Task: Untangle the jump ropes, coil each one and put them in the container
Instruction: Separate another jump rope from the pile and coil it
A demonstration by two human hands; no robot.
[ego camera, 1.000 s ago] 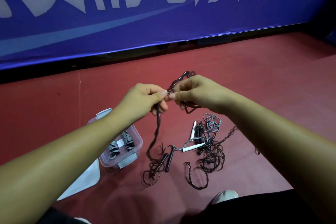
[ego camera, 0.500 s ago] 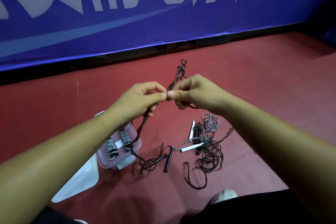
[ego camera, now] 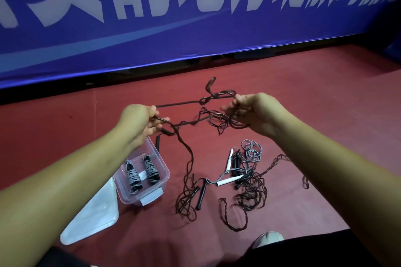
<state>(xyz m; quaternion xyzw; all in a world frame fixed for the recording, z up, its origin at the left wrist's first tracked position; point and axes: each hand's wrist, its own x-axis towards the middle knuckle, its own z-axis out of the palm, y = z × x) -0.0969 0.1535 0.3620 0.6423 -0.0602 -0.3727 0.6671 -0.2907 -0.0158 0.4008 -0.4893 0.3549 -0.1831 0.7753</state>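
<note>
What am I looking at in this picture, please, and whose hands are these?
There is no machine here: a camera worn on a person's head looks down at their own bare hands. The left hand and right hand each pinch a dark jump rope, stretched between them above a red floor. Below lie a tangle of ropes, a clear container holding two coiled ropes, and a white lid beside it.
</note>
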